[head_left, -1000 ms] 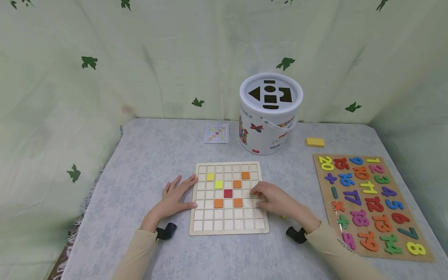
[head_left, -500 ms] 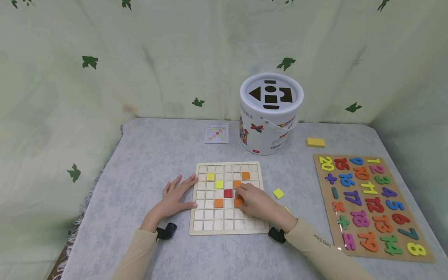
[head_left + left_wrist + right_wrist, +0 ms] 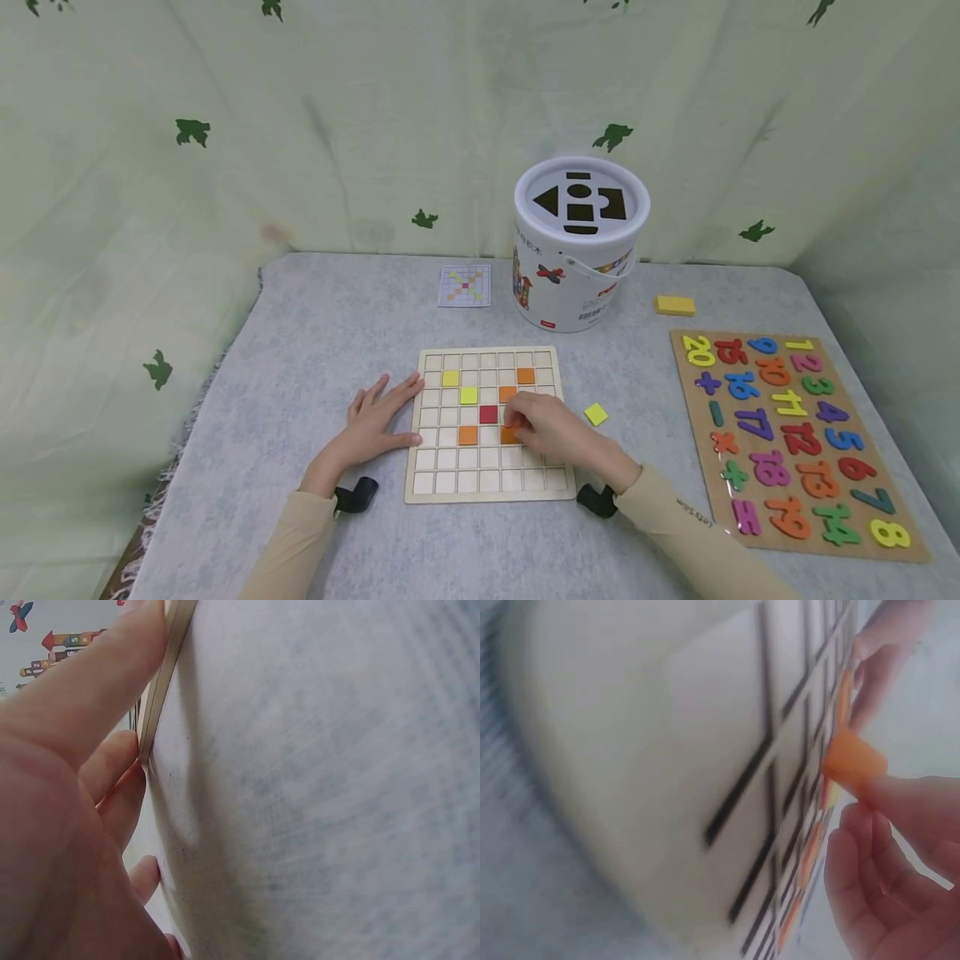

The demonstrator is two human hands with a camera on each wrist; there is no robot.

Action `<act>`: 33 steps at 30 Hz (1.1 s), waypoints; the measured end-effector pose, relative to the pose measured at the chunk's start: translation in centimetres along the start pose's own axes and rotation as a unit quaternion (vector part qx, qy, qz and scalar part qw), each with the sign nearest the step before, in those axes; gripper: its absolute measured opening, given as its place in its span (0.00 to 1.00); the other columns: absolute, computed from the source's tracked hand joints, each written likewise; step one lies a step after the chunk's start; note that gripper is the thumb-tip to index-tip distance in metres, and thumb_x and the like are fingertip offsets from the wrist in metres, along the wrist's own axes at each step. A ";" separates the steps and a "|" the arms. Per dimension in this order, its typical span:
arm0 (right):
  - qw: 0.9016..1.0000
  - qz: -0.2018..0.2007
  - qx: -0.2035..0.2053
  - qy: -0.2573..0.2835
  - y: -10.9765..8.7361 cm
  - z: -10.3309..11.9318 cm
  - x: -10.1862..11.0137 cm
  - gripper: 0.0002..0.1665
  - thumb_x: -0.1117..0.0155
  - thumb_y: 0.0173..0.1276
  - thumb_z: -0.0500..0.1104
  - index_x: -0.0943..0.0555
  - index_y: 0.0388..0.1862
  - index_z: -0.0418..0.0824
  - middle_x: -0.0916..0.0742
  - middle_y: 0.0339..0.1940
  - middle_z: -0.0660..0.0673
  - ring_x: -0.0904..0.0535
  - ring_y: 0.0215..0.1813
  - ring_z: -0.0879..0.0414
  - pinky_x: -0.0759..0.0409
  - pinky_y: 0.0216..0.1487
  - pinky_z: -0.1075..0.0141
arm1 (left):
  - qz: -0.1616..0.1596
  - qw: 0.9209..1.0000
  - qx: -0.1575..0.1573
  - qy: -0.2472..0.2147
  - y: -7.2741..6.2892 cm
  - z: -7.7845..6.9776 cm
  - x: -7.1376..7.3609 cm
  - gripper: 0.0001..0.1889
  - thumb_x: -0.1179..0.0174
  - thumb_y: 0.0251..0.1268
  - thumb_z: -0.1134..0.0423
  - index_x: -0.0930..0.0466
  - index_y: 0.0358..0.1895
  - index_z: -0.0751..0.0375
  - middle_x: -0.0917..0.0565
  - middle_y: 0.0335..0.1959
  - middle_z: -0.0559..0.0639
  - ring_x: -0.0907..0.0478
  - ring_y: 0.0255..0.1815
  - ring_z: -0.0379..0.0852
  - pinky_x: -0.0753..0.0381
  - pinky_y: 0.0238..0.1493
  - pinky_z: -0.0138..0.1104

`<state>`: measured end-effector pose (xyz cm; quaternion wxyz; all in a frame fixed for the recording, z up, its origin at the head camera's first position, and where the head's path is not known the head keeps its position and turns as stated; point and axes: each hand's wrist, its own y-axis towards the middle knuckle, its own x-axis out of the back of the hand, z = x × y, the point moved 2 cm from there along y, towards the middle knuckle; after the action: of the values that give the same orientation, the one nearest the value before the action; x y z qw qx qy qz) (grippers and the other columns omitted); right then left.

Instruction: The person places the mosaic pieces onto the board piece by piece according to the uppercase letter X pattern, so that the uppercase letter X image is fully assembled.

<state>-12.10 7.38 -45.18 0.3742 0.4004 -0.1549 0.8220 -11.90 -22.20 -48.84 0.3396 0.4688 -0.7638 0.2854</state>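
Observation:
A wooden grid board (image 3: 490,497) lies on the table between the hands. My right hand (image 3: 555,427) pinches an orange tile (image 3: 855,761) between thumb and fingers; in the right wrist view the tile stands tilted against the board. Elsewhere in the grid sit two yellow tiles (image 3: 468,396), a red tile (image 3: 488,414) and three other orange tiles (image 3: 468,436), one partly behind the fingers. With fingers spread, my left hand (image 3: 371,429) rests at the board's left edge, its thumb and a fingertip touching the rim.
One loose yellow tile (image 3: 596,414) lies right of the board. Behind it stand a pattern card (image 3: 464,287) and a white bucket (image 3: 573,283) with a shape-hole lid. A yellow block (image 3: 676,306) and a number board (image 3: 757,533) are at the right.
My right hand has moved left from the board's right edge to the lower-right orange tile, which it now pinches. A loose yellow tile came into view behind it. My left hand has stayed still.

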 end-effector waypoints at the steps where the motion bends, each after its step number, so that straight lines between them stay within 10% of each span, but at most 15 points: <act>1: 1.000 0.000 0.002 0.009 0.1 0.1 0.0 0.10 0.36 0.63 0.30 0.22 0.35 0.44 0.22 0.29 0.56 0.28 0.33 0.61 0.26 0.35 0.70 | 0.000 1.000 0.000 0.000 0.0 0.0 0.0 0.44 0.34 0.58 0.46 0.45 0.75 0.54 0.48 0.76 0.51 0.67 0.75 0.61 0.74 0.66 0.59; 11: 0.997 0.029 0.037 0.066 2.5 3.1 -2.0 0.07 0.38 0.64 0.29 0.20 0.33 0.41 0.22 0.27 0.55 0.29 0.30 0.63 0.27 0.34 0.73 | 0.000 1.000 -0.005 0.007 0.1 -0.1 0.1 0.45 0.33 0.56 0.46 0.45 0.75 0.55 0.47 0.76 0.52 0.66 0.75 0.62 0.73 0.65 0.60; 22: 0.999 0.042 -0.012 -0.024 4.7 5.7 -5.3 0.06 0.39 0.64 0.31 0.17 0.35 0.40 0.21 0.30 0.53 0.29 0.31 0.65 0.29 0.33 0.79 | -0.002 1.000 -0.010 -0.001 0.0 -0.2 0.1 0.45 0.33 0.57 0.46 0.45 0.75 0.55 0.47 0.76 0.51 0.66 0.75 0.62 0.72 0.65 0.61; 33: 0.999 0.008 0.005 0.044 2.4 3.3 -1.7 0.08 0.39 0.66 0.30 0.17 0.42 0.36 0.16 0.37 0.47 0.24 0.36 0.61 0.24 0.39 0.71 | -0.002 1.000 -0.006 0.007 0.0 -0.1 0.1 0.45 0.33 0.57 0.47 0.45 0.75 0.55 0.48 0.76 0.51 0.66 0.75 0.61 0.72 0.65 0.60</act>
<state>-11.42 3.17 -44.32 0.3723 0.3649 -0.1374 0.8423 -11.94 -22.18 -48.71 0.3488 0.4664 -0.7621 0.2831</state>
